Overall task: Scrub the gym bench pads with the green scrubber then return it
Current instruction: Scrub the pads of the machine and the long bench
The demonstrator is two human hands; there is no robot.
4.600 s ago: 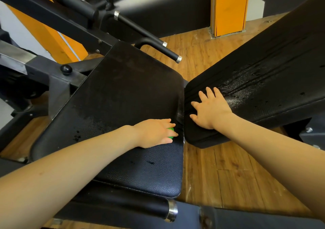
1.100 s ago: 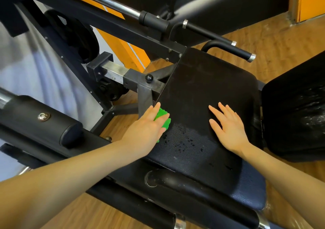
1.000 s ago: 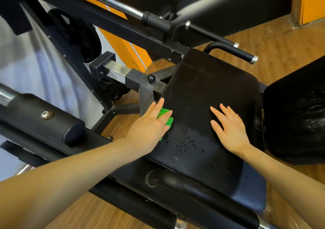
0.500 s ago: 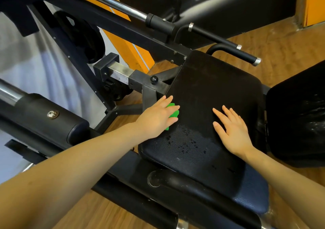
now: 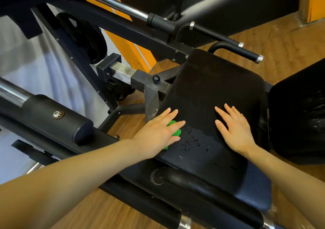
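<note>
Head view: left hand pressing green scrubber with straight fingers onto left edge of black seat pad, beside wet speckles. Right hand flat, fingers spread, holding nothing, on same pad; wet back pad just beside, at right

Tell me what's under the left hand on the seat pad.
Under the left hand lies the green scrubber, pressed onto the seat pad near its left edge. Only bits of green show between and beside the fingers; the hand covers the rest, so its full shape cannot be seen.
</note>
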